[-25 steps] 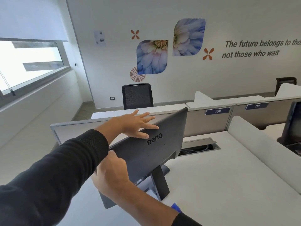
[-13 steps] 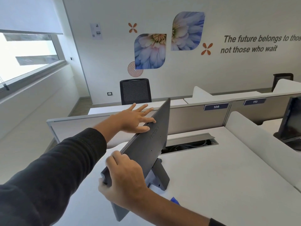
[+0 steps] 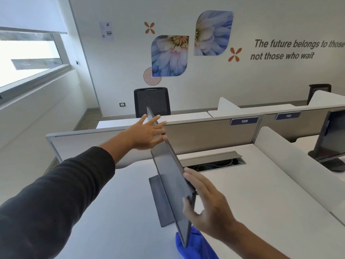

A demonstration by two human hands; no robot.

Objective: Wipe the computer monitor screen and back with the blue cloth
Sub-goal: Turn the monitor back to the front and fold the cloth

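A dark monitor [image 3: 169, 174] stands on the white desk [image 3: 242, 212], turned almost edge-on to me with its screen facing left. Its flat base [image 3: 158, 197] shows to the left of the panel. My left hand [image 3: 147, 134] reaches to the far upper edge, with straight, spread fingers touching it. My right hand [image 3: 207, 204] grips the near lower edge, thumb hooked over the front and fingers along the back. A blue cloth [image 3: 197, 243] lies crumpled on the desk under the monitor's near corner, below my right wrist, with neither hand on it.
A grey partition [image 3: 205, 135] runs along the desk's far side, with an open cable trough [image 3: 214, 164] in front of it. A white side divider [image 3: 298, 174] bounds the right. Beyond it stands a second monitor [image 3: 332, 139]. A black chair [image 3: 152, 101] sits behind the partition.
The monitor has swung round from back-facing-me to nearly edge-on, its screen now facing left. My right hand moved with the near edge to the right; the left hand stayed on the far edge.
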